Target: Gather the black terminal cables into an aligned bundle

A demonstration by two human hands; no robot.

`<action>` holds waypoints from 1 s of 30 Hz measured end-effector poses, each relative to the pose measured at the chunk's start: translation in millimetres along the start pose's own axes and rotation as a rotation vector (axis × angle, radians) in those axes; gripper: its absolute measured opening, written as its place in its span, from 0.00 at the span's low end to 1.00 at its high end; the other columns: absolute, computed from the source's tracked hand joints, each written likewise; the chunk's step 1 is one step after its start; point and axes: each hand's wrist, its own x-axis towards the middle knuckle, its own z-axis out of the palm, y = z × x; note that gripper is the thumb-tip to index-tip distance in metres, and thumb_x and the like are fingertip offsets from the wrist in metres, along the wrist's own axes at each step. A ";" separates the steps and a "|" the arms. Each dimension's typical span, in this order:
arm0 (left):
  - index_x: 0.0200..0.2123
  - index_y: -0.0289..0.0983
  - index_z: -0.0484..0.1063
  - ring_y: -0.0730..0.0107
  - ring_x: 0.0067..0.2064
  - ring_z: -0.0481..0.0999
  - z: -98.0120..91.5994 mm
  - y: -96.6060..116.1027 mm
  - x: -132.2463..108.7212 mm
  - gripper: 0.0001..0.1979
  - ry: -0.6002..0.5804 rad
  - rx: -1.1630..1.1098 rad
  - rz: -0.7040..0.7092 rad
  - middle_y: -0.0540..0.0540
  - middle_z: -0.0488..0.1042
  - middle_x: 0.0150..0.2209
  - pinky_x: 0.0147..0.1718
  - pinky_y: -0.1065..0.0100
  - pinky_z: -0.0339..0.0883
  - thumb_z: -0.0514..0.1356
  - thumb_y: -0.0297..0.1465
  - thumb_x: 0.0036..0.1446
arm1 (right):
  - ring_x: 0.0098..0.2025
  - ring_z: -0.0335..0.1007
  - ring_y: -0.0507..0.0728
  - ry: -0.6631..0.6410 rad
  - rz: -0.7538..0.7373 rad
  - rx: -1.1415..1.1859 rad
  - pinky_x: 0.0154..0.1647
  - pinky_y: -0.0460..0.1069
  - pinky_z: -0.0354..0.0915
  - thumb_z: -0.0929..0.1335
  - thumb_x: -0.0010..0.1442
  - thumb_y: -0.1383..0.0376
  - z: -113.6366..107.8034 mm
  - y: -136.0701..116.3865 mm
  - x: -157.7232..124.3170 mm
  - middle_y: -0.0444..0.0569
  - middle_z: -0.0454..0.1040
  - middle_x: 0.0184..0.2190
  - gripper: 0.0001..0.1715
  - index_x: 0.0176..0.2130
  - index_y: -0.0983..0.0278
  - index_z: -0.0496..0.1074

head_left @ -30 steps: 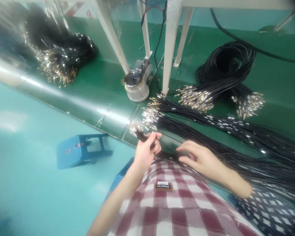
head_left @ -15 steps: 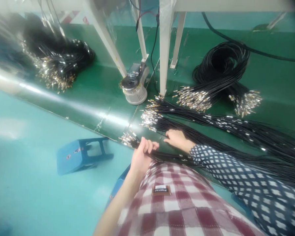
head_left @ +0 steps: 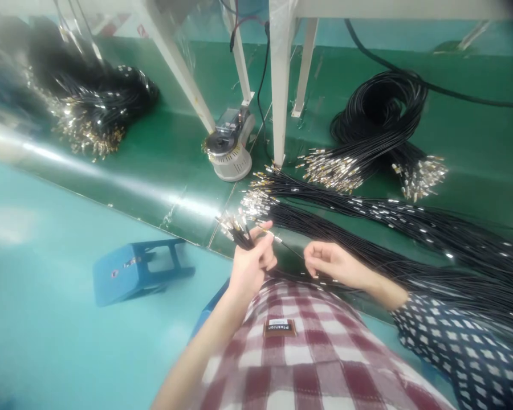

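On the green counter point(head_left: 171, 148) a long spread of black cables point(head_left: 410, 228) lies beyond both hands. The left hand point(head_left: 250, 267) is clenched around a small bundle point(head_left: 239, 232), its metal tips fanning above the fingers. The right hand point(head_left: 333, 265) pinches a single cable point(head_left: 288, 246) stretched between the hands

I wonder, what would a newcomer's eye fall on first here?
The mass of black cables with metal tips, fanned across the green table, right of centre. Near its front edge, the left hand grips a bundle while the right hand pinches one cable.
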 end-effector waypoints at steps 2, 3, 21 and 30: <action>0.39 0.33 0.75 0.87 0.15 0.50 4.8 2.3 0.8 0.15 -0.035 0.048 -0.002 0.54 0.65 0.19 0.16 0.74 0.46 0.69 0.29 0.45 | 0.26 0.61 0.49 -0.012 0.007 0.063 0.31 0.45 0.60 0.67 0.59 0.49 0.8 -1.1 -6.7 0.43 0.68 0.23 0.22 0.30 0.65 0.63; 0.36 0.32 0.76 0.88 0.15 0.51 6.1 2.7 0.9 0.13 -0.038 0.073 0.007 0.52 0.68 0.22 0.16 0.73 0.46 0.69 0.29 0.45 | 0.25 0.60 0.48 -0.019 0.009 0.090 0.30 0.45 0.59 0.67 0.59 0.49 -0.4 -0.1 -8.5 0.42 0.67 0.23 0.22 0.30 0.65 0.63; 0.21 0.35 0.64 0.84 0.15 0.50 12.1 2.9 -9.5 0.15 0.074 0.049 0.146 0.58 0.55 0.13 0.17 0.73 0.46 0.70 0.27 0.43 | 0.31 0.67 0.51 0.271 -0.362 -0.722 0.33 0.46 0.61 0.64 0.65 0.59 18.3 -10.9 4.1 0.47 0.74 0.30 0.14 0.34 0.63 0.74; 0.23 0.33 0.68 0.85 0.16 0.51 5.9 0.3 -8.3 0.10 0.065 0.054 0.134 0.56 0.59 0.16 0.18 0.73 0.46 0.69 0.27 0.45 | 0.30 0.67 0.51 0.275 -0.210 -0.762 0.31 0.47 0.64 0.65 0.64 0.55 -17.6 33.6 -24.5 0.50 0.73 0.45 0.15 0.44 0.60 0.73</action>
